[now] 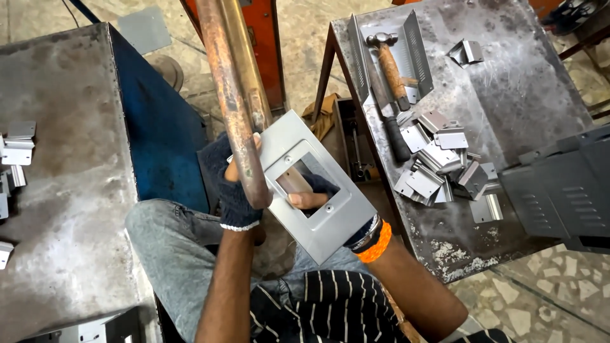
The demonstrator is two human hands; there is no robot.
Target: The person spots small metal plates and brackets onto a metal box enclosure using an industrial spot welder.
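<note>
My left hand [236, 190], in a dark fingerless glove, is closed around a rusty copper-coloured lever arm [232, 95] that runs up out of view. My right hand [311, 198] is under a grey sheet-metal plate [330, 225] with a rectangular window and holds it tilted in front of me; my fingers show through the window, along with a small metal tab [293, 181]. An orange band [375, 244] sits on my right wrist. The plate's upper corner lies right beside the lever.
A steel table [527, 95] on the right carries a hammer [391, 67], a dark-handled tool [391, 124], a folded tray [416, 47], several small brackets [438, 162] and a louvred grey panel [565, 190]. A blue-sided table [63, 190] on the left holds small brackets [16, 149].
</note>
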